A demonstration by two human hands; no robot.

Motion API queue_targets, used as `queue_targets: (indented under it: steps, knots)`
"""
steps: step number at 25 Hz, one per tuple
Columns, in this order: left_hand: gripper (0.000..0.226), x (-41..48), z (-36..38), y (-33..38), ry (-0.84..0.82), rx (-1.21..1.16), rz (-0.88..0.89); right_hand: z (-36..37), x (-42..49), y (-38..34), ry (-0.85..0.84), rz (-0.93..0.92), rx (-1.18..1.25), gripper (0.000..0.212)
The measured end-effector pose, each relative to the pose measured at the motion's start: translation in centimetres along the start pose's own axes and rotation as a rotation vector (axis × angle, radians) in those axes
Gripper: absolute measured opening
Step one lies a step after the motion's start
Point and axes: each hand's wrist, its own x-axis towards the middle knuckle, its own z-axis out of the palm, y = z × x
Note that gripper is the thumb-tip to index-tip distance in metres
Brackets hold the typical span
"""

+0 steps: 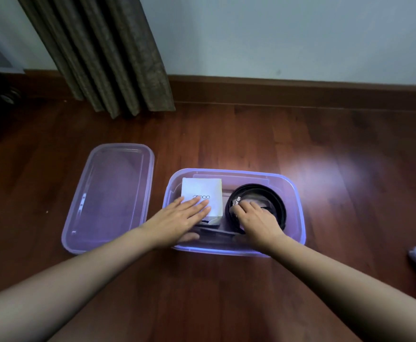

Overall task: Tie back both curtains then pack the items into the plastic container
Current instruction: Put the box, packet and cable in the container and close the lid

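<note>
From where I sit, the packing looks nearly done; the plastic container point(298, 208) stands open on the wooden floor point(226, 292), with a white box point(199, 191) in its left half and a coiled black belt point(276, 206) in its right half; something dark and flat lies under them near the front wall, though I cannot tell what it is. The lid point(108, 193) lies on the floor just left of the container, so I judge closing it is what remains. One curtain point(108, 53) hangs gathered against the wall; I cannot see a tie on it, nor the second curtain. My left hand point(177, 218) rests flat on the box, fingers spread, grasping nothing; my right hand point(254, 215) presses down inside the belt's coil, fingers loosely curled, and I cannot tell whether they pinch it.
</note>
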Motion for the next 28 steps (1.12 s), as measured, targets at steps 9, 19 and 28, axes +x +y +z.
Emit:
queue_targets:
  steps: [9,19,28]
  knots:
    - [0.056,-5.4,-0.1,-10.2,0.354,-0.586,-1.052,-7.5,7.6,-10.8,0.373,-0.199,0.463,0.042]
    - [0.062,-12.6,8.0,-13.3,0.163,-0.522,-1.560,-0.3,15.2,-24.2,-0.285,0.355,0.778,0.095]
    - [0.044,-13.8,3.0,-14.6,0.480,-0.561,-1.601,-4.1,16.0,-22.7,-0.178,0.612,0.957,0.077]
